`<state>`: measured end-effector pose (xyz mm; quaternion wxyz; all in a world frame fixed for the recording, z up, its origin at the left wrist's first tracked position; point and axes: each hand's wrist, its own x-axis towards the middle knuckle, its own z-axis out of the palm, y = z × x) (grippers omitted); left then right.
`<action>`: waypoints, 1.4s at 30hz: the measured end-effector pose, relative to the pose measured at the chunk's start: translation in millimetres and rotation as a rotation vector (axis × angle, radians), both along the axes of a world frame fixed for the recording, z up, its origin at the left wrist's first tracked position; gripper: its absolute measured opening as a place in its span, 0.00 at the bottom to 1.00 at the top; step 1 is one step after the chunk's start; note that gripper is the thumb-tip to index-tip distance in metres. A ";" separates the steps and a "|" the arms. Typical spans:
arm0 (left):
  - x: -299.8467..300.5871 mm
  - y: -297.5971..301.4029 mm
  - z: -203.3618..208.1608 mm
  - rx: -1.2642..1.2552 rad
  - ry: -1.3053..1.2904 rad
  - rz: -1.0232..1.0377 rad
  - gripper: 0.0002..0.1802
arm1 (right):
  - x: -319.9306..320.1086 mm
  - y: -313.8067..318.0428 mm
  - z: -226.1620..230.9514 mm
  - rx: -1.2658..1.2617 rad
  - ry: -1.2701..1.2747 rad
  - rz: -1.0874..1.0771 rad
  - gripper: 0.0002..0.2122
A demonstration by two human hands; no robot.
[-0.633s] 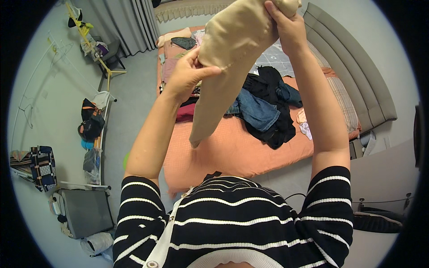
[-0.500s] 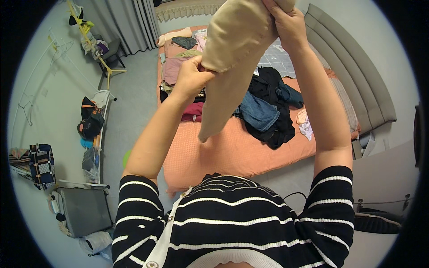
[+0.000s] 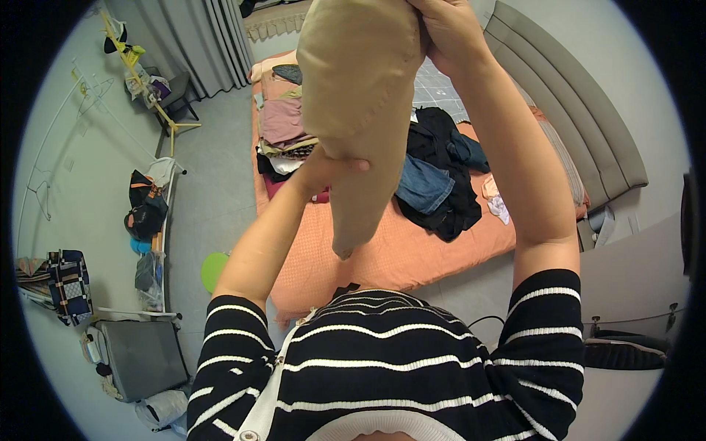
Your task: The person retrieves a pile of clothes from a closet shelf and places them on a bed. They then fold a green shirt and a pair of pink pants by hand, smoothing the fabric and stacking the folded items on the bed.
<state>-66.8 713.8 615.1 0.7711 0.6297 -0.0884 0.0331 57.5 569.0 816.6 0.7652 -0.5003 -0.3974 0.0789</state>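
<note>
A beige garment that looks like folded trousers hangs in front of me over the bed, its narrow end pointing down and its top cut off by the picture's edge. My right hand is closed on the upper right edge of the cloth, held high. Lower down, my left hand grips the left edge, its thumb lying across the front and its other fingers hidden behind the fabric. Beyond the cloth is the bed with an orange cover.
Folded clothes in a stack lie on the bed's left side. Blue jeans and black clothes are heaped on the right. A grey headboard stands at right. Along the left wall are a white rack and a grey box-shaped item.
The trousers have moved left and a little lower and hang more upright. My left hand has shifted down the edge, its thumb now across the front. My right hand has moved left.
</note>
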 end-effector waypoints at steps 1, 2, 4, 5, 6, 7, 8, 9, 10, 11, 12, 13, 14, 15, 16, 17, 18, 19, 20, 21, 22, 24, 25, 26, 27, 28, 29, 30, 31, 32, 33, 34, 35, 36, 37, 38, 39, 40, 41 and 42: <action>-2.7 -4.0 -3.5 -0.080 0.019 -0.002 0.27 | 0.3 1.4 -0.9 -0.003 0.019 0.009 0.19; -2.6 -11.1 -7.6 -0.166 0.036 -0.012 0.27 | 1.4 1.0 -2.3 -0.011 0.037 0.010 0.19; -5.3 -17.2 -11.9 -0.249 0.061 0.001 0.26 | 8.5 -6.7 -9.5 0.078 0.252 0.175 0.22; -10.0 -16.1 -13.2 -0.241 0.072 0.031 0.25 | 13.2 -10.3 -19.0 0.129 0.367 0.266 0.24; -11.0 -19.5 -12.1 -0.242 0.073 0.041 0.25 | 16.7 -21.4 -44.3 0.057 0.306 0.389 0.29; -15.6 -20.6 -12.0 -0.207 0.081 0.093 0.24 | 16.4 -29.1 -80.7 0.006 0.419 0.457 0.34; -18.9 -21.4 -11.6 -0.174 0.086 0.145 0.22 | -3.3 -28.8 -110.0 -0.028 0.525 0.448 0.34; -17.6 -23.8 -11.5 -0.146 0.087 0.194 0.21 | -18.7 -33.7 -137.1 -0.189 0.577 0.263 0.34; -18.7 -18.9 -12.4 -0.131 0.111 0.169 0.22 | -42.3 -41.1 -146.6 -0.318 0.553 0.254 0.34; -22.9 -12.7 -13.9 -0.114 0.142 0.140 0.23 | -41.8 -45.5 -159.5 -0.415 0.442 0.295 0.31; -25.0 -9.8 -14.2 -0.098 0.173 0.107 0.24 | -43.6 -47.2 -165.8 -0.450 0.548 0.191 0.26; -24.7 -9.9 -11.8 -0.125 0.175 0.111 0.20 | -35.7 -46.9 -175.6 -0.438 0.603 0.198 0.24; -22.1 -7.5 -13.7 -0.150 0.205 0.119 0.20 | -25.5 -45.3 -189.6 -0.422 0.656 0.203 0.22; -17.8 -5.7 -20.9 -0.168 0.203 0.136 0.20 | -20.8 -41.9 -202.3 -0.427 0.728 0.150 0.23; -14.8 -4.9 -29.3 -0.187 0.200 0.152 0.21 | -18.6 -38.4 -212.2 -0.430 0.800 0.095 0.25; -13.7 -4.7 -37.0 -0.165 0.221 0.159 0.21 | -30.0 -30.3 -212.1 -0.479 0.838 -0.234 0.30; -13.4 -4.3 -43.0 -0.143 0.242 0.167 0.20 | -29.7 -29.5 -219.2 -0.506 0.832 -0.258 0.34; -13.4 -3.4 -47.0 -0.120 0.262 0.175 0.19 | -35.1 -30.3 -218.4 -0.516 0.819 -0.251 0.33; -13.3 -5.1 -47.6 -0.134 0.264 0.177 0.20 | -40.1 -34.1 -217.1 -0.529 0.807 -0.252 0.31; -13.7 -6.5 -46.1 -0.148 0.267 0.179 0.20 | -36.4 -37.5 -221.8 -0.518 0.723 -0.186 0.32; -14.1 -7.7 -43.7 -0.162 0.269 0.183 0.20 | -29.6 -41.7 -229.0 -0.507 0.639 -0.120 0.32; -13.1 -11.2 -35.6 -0.211 0.268 0.181 0.20 | -30.3 -41.6 -236.7 -0.494 0.445 -0.012 0.32; -10.1 -15.1 -36.8 -0.195 0.272 0.183 0.19 | -35.5 -39.0 -240.3 -0.561 0.268 -0.032 0.34; -8.4 -16.2 -37.9 -0.176 0.275 0.190 0.19 | -43.1 -34.9 -241.4 -0.621 0.088 -0.046 0.35; -7.2 -16.3 -42.2 -0.151 0.255 0.206 0.21 | -50.3 -34.1 -236.3 -0.794 -0.072 -0.094 0.41; -5.8 -16.2 -49.2 -0.125 0.233 0.222 0.23 | -55.2 -33.5 -233.8 -0.882 -0.185 -0.134 0.43; -5.8 -17.6 -52.8 -0.101 0.212 0.234 0.24 | -54.3 -35.0 -229.6 -0.988 -0.199 -0.122 0.43; -7.2 -18.2 -54.5 -0.062 0.196 0.222 0.25 | -53.2 -36.4 -223.2 -1.093 -0.213 -0.109 0.44; -9.5 -18.6 -54.2 -0.022 0.180 0.210 0.25 | -54.2 -37.3 -214.2 -1.253 -0.279 -0.173 0.44; -12.1 -17.9 -53.2 0.020 0.165 0.201 0.25 | -55.9 -37.1 -204.8 -1.409 -0.347 -0.235 0.45; -14.7 -16.4 -51.0 0.062 0.195 0.175 0.25 | -61.6 -38.1 -199.5 -1.476 -0.586 -0.376 0.44; -15.7 -13.4 -51.4 0.102 0.153 0.153 0.24 | -62.4 -37.7 -202.9 -1.355 -0.790 -0.462 0.45; -13.7 -11.3 -51.3 0.139 0.107 0.126 0.23 | -62.0 -39.4 -206.8 -1.225 -0.989 -0.550 0.45; -12.5 -10.3 -49.8 0.176 0.063 0.100 0.22 | -61.8 -40.0 -210.9 -1.080 -1.180 -0.632 0.45; -12.4 -9.0 -46.4 0.220 0.088 0.100 0.21 | -59.0 -32.9 -214.2 -0.965 -1.244 -0.635 0.38; -12.4 -9.6 -36.2 0.262 0.109 0.096 0.20 | -54.3 -29.2 -215.9 -1.001 -0.999 -0.451 0.35; -12.0 -9.5 -31.3 0.305 0.132 0.092 0.18 | -49.5 -25.7 -217.8 -1.019 -0.750 -0.269 0.33; -11.2 -7.7 -33.1 0.312 0.121 0.107 0.17 | -46.5 -23.5 -221.4 -1.022 -0.499 -0.089 0.30; -11.7 -3.1 -35.6 0.321 0.112 0.127 0.15 | -45.2 -20.8 -229.7 -0.968 -0.591 -0.186 0.25; -13.2 0.9 -38.2 0.331 0.105 0.147 0.14 | -42.1 -18.5 -234.0 -1.027 -0.585 -0.180 0.25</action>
